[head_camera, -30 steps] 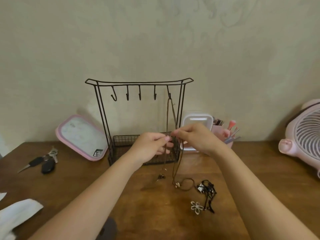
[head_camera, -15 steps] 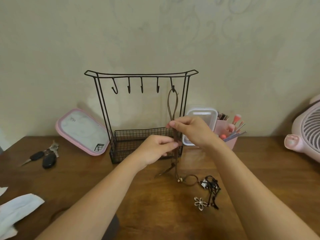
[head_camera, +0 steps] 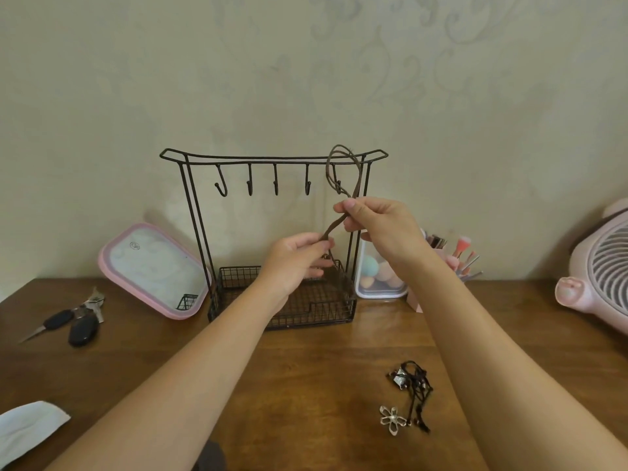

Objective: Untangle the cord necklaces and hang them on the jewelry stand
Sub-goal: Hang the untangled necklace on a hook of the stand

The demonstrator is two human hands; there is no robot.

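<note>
A black wire jewelry stand with several hooks and a mesh basket base stands against the wall. Both hands hold a brown cord necklace in front of its right end. My right hand pinches the cord higher up, and its loop rises past the top bar by the rightmost hook. My left hand pinches the same cord lower down, over the basket. The cord's lower end is hidden behind my left hand. A black cord necklace bundle with a silver flower pendant lies on the table at the right.
A pink-rimmed lid leans on the wall left of the stand. Keys lie at the left, a white cloth at the bottom left. A clear box of sponges, a brush holder and a pink fan stand at the right.
Both hands have risen with the brown cord. Its pendant end has left the table, and its loop now stands above the stand's top bar instead of hanging from the rightmost hook.
</note>
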